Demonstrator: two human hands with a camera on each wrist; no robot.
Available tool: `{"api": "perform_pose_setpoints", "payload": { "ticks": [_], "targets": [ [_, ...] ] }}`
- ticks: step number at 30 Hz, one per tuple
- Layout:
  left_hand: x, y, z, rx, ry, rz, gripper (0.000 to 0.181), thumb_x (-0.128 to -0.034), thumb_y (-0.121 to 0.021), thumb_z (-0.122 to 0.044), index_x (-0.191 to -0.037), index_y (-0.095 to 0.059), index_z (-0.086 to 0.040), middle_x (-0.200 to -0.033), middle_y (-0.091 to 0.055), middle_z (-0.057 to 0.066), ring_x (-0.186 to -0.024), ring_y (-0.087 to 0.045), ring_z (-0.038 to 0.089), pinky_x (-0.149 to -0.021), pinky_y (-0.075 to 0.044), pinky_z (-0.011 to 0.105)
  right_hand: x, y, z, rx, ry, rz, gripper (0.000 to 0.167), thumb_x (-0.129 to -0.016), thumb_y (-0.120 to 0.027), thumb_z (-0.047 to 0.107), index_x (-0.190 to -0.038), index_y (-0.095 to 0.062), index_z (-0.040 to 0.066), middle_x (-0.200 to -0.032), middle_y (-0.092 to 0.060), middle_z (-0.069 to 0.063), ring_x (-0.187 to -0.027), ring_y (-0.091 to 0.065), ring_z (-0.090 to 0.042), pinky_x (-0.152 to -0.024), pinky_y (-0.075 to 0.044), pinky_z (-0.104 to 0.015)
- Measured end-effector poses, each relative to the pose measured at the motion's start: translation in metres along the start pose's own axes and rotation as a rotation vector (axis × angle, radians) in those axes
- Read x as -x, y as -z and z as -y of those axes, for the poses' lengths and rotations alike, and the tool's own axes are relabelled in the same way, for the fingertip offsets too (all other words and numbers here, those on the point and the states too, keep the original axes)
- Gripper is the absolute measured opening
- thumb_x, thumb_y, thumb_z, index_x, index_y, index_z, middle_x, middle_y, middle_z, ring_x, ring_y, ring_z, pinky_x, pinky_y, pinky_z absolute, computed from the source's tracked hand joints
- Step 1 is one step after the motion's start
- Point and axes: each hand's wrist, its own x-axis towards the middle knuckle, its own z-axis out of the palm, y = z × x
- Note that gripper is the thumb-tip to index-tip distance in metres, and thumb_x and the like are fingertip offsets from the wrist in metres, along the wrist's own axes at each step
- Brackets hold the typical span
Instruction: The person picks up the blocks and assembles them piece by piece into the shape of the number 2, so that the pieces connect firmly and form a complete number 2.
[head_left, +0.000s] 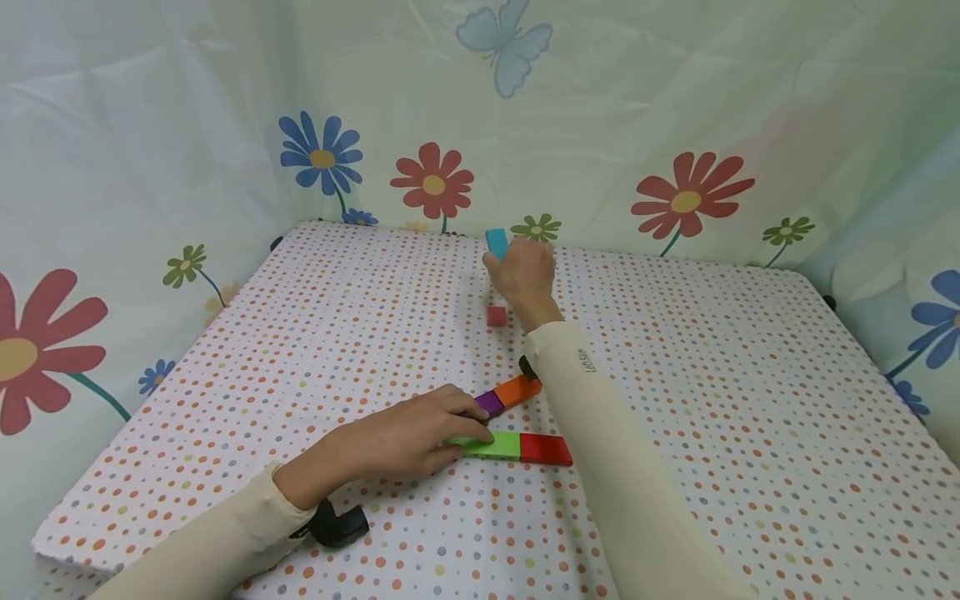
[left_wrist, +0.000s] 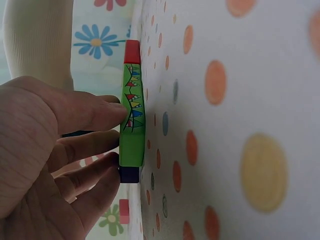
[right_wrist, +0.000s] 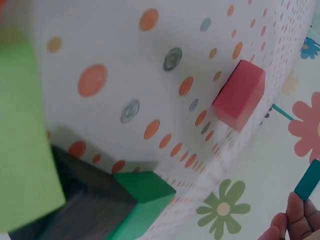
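Observation:
In the head view my right hand point(head_left: 525, 271) is far forward, holding a blue block point(head_left: 497, 242) that stands out above the fingers. The right wrist view shows the same blue block point(right_wrist: 308, 181) pinched by the fingertips. Behind that wrist a pink block point(head_left: 496, 316) lies on the cloth. My left hand point(head_left: 408, 433) rests its fingers on a light green block point(head_left: 504, 446) and a purple block point(head_left: 491, 404). The light green block touches a red block point(head_left: 546, 449); an orange block point(head_left: 517, 390) touches the purple one.
Dotted cloth point(head_left: 675, 375) covers the table, with flowered curtains point(head_left: 600, 125) behind and at the sides. The right forearm point(head_left: 622, 467) passes beside the red block. At lower left in the right wrist view lies a dark block with a green end point(right_wrist: 145, 200).

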Motion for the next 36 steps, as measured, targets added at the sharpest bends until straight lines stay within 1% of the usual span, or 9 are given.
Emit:
{"api": "perform_pose_setpoints", "payload": {
  "ticks": [2, 6, 8, 14, 18, 22, 25, 31, 36],
  "targets": [
    [0.0, 0.0, 0.001, -0.001, -0.001, 0.001, 0.03, -0.0975, -0.066, -0.01, -0.125, -0.071, -0.019, -0.134, -0.061, 0.001, -0.126, -0.052, 0.017, -0.107, -0.044, 0.033, -0.001, 0.003, -0.002, -0.019, 0.013, -0.024, 0.043, -0.096, -0.062, 0.041, -0.09, -0.066, -0.001, -0.089, -0.065, -0.015, -0.1, -0.054, -0.032, -0.087, -0.047, -0.043],
    [0.0, 0.001, 0.002, -0.004, -0.001, 0.0, 0.029, -0.0976, -0.066, -0.011, -0.124, -0.071, -0.02, -0.133, -0.062, 0.001, -0.125, -0.052, 0.018, -0.106, -0.045, 0.033, -0.003, 0.008, -0.005, -0.044, 0.046, -0.082, 0.042, -0.093, -0.063, 0.038, -0.095, -0.068, -0.003, -0.095, -0.066, -0.018, -0.101, -0.055, -0.034, -0.085, -0.049, -0.045],
    [0.0, 0.002, 0.003, -0.007, -0.001, -0.002, 0.028, -0.0977, -0.066, -0.011, -0.124, -0.071, -0.02, -0.133, -0.062, 0.001, -0.124, -0.052, 0.018, -0.106, -0.045, 0.034, -0.003, 0.012, -0.006, -0.044, 0.064, -0.096, 0.043, -0.092, -0.063, 0.038, -0.097, -0.069, -0.005, -0.097, -0.067, -0.018, -0.1, -0.056, -0.034, -0.084, -0.05, -0.045],
    [-0.001, 0.003, 0.003, -0.01, 0.006, -0.003, 0.027, -0.0981, -0.066, -0.013, -0.124, -0.071, -0.02, -0.133, -0.062, 0.0, -0.124, -0.052, 0.017, -0.105, -0.045, 0.034, 0.002, 0.026, -0.008, -0.057, 0.137, -0.09, 0.039, -0.093, -0.063, 0.036, -0.093, -0.07, -0.003, -0.089, -0.065, -0.016, -0.094, -0.053, -0.03, -0.078, -0.052, -0.043],
    [-0.001, 0.003, 0.002, -0.004, 0.007, 0.0, 0.027, -0.0983, -0.066, -0.013, -0.124, -0.071, -0.02, -0.133, -0.062, 0.0, -0.124, -0.052, 0.017, -0.105, -0.045, 0.034, 0.007, 0.033, -0.013, -0.077, 0.182, -0.062, 0.036, -0.092, -0.065, 0.034, -0.095, -0.07, -0.002, -0.089, -0.066, -0.015, -0.096, -0.052, -0.03, -0.078, -0.053, -0.043],
    [0.0, 0.002, 0.002, 0.007, 0.015, 0.007, 0.028, -0.0987, -0.066, -0.013, -0.125, -0.071, -0.02, -0.133, -0.061, 0.0, -0.124, -0.052, 0.017, -0.106, -0.045, 0.034, 0.012, 0.037, -0.021, -0.079, 0.224, -0.021, 0.038, -0.088, -0.067, 0.032, -0.101, -0.07, -0.003, -0.098, -0.068, -0.016, -0.095, -0.056, -0.03, -0.079, -0.055, -0.044],
    [0.0, 0.001, 0.002, 0.015, 0.018, 0.01, 0.028, -0.099, -0.065, -0.013, -0.125, -0.071, -0.02, -0.134, -0.061, -0.001, -0.125, -0.051, 0.017, -0.106, -0.045, 0.035, 0.016, 0.039, -0.029, -0.095, 0.26, 0.029, 0.039, -0.085, -0.067, 0.03, -0.104, -0.07, -0.004, -0.102, -0.068, -0.017, -0.095, -0.057, -0.03, -0.08, -0.055, -0.044],
    [0.0, 0.0, 0.002, 0.013, 0.005, 0.003, 0.027, -0.0992, -0.065, -0.014, -0.125, -0.07, -0.02, -0.134, -0.061, -0.001, -0.125, -0.051, 0.016, -0.106, -0.045, 0.035, 0.021, 0.037, -0.051, -0.147, 0.327, 0.118, 0.033, -0.084, -0.07, 0.026, -0.102, -0.073, -0.002, -0.095, -0.069, -0.015, -0.093, -0.054, -0.029, -0.081, -0.05, -0.044],
    [0.0, 0.001, 0.002, 0.019, 0.005, 0.007, 0.027, -0.0997, -0.064, -0.014, -0.126, -0.07, -0.02, -0.134, -0.061, 0.0, -0.126, -0.051, 0.017, -0.107, -0.044, 0.035, 0.023, 0.034, -0.065, -0.2, 0.344, 0.207, 0.03, -0.084, -0.071, 0.021, -0.103, -0.074, -0.002, -0.095, -0.066, -0.014, -0.096, -0.051, -0.028, -0.083, -0.047, -0.044]
  ]
}}
